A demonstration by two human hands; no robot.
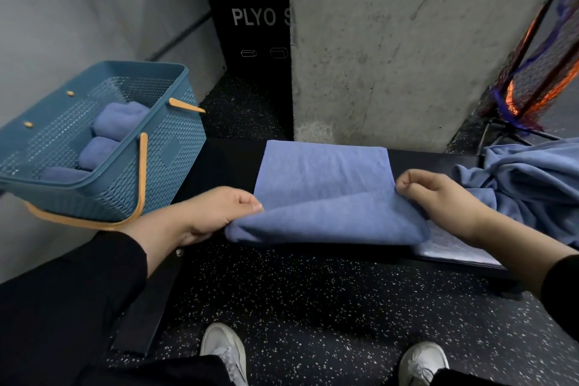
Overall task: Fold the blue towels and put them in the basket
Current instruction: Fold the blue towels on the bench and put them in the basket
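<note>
A blue towel [324,188] lies spread on a black bench [219,166], its near half turned up and over the far half. My left hand [216,213] pinches the folded edge at its left corner. My right hand [438,197] pinches the same edge at its right corner. The blue basket [175,147] with orange handles stands at the bench's left end and holds three rolled blue towels [119,119]. A heap of loose blue towels [526,178] lies at the bench's right end, touching my right wrist.
A concrete pillar [407,41] rises right behind the bench. A black plyo box [253,25] stands in the gap left of it. A netted orange and purple frame [539,72] leans at the far right. My white shoes [225,351] stand on speckled black floor.
</note>
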